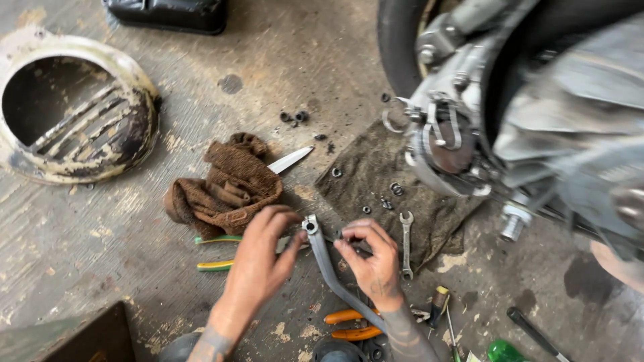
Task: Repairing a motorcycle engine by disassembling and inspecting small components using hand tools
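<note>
**Two hands on one bent metal lever, small parts scattered beyond**

Nearest, at the bottom edge, lie one pair of orange-handled pliers (349,324), one small screwdriver (439,303) with a yellow cap, one green bottle top (504,350) cut off by the frame, and one black-handled tool (534,333) running out of view. A dark round thing sits between the forearms, too cropped to make out.

Just beyond, two hands work on a single grey lever (329,265). It is a curved steel bar, dull and greasy, with a clamp-like head holding a round hole at its far end; its near end passes under the right wrist and is hidden. The left hand (260,258) is half closed, thumb and fingertips pinching the lever's head. The right hand (372,258) is curled, fingertips pinched together on something small just right of the head; what it grips is too small to tell.

Left of the hands lie two yellow-green tool handles (216,252), their far ends hidden under one crumpled brown rag (225,189). One metal blade (290,160) pokes out from the rag's far side.

To the right, one dark cloth (376,167) carries one small spanner (406,245) and about six washers and nuts (396,189). A few more nuts sit on the bare floor (282,74) farther off.

Farther right looms one scooter engine and wheel (469,121), blurred. Far left rests one rusty round fan cover (74,110); at the top, one black tray (168,13), cut off.
</note>
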